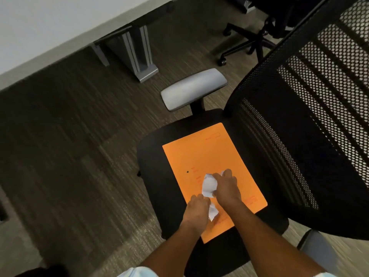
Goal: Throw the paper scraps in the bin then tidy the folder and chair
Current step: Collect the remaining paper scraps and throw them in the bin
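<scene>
The orange folder (201, 154) lies flat on the chair seat (153, 172), its red print too blurred to read. On it, toward six o'clock, the right hand (226, 189) curls round a crumpled paper scrap (208, 185). The left hand (196, 208) pinches a second scrap (213, 212) at seven.

The person wore a short-sleeved top of pale, whitish-blue cloth. Only the hems showed at the bottom edge: the left sleeve (137, 272) and a sliver of the right sleeve (323, 275). Past them, the left forearm (179, 242) and right forearm (265, 232) were uncovered down to the left hand (196, 204) and right hand (225, 188). The cloth looked plain and slightly blurred.
</scene>
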`<state>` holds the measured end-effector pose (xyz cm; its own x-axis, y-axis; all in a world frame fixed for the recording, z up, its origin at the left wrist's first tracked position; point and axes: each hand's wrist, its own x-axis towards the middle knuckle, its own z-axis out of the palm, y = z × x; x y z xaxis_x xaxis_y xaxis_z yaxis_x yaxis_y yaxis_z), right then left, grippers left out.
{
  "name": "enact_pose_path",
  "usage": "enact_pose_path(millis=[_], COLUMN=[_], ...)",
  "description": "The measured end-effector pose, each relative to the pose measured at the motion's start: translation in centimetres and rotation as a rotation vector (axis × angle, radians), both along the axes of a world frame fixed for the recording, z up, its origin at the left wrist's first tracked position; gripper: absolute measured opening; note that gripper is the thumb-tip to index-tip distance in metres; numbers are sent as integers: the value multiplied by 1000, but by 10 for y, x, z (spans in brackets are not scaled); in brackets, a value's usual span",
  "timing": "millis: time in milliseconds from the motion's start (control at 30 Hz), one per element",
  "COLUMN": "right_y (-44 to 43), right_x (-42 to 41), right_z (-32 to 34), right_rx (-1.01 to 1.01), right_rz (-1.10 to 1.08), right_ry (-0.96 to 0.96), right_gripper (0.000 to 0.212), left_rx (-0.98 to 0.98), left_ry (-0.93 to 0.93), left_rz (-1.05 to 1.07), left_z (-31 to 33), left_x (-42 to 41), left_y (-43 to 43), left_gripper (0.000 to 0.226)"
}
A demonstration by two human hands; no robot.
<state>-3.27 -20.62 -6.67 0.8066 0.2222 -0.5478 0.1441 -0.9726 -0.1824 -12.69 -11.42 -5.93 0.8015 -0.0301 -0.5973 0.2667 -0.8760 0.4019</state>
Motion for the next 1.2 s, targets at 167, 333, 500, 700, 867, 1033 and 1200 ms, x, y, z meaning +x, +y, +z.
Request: enact_pose_path(millis=[167,333,500,700,867,1033,1200], right_y=[-1,-1,5,17,39,82,146], right_x=[-4,-2,-3,-18,-27,-54,-107], right_z=[2,9,15,32,51,74,89], right_rx=[109,145,156,189,237,366,429], right_rz=[-54,-103,-99,-62,-48,46,174], right_ry=[33,9,-53,-140,-184,-220,-174], right_gripper=[45,40,37,34,32,30,23], left_rx=[-148,-348,-394,-282,-241,-237,-150], left_ry=[15,-43,-39,-57,-83,-112,-111], left_rz=[249,572,767,813,836,983,1037], left_z=[-3,4,9,27,51,78,99], left_x=[-5,-14,-36,-63,-83,-111,-178], left_y=[9,22,51,97,122,145,182], left_gripper=[38,16,27,12,17,16,20])
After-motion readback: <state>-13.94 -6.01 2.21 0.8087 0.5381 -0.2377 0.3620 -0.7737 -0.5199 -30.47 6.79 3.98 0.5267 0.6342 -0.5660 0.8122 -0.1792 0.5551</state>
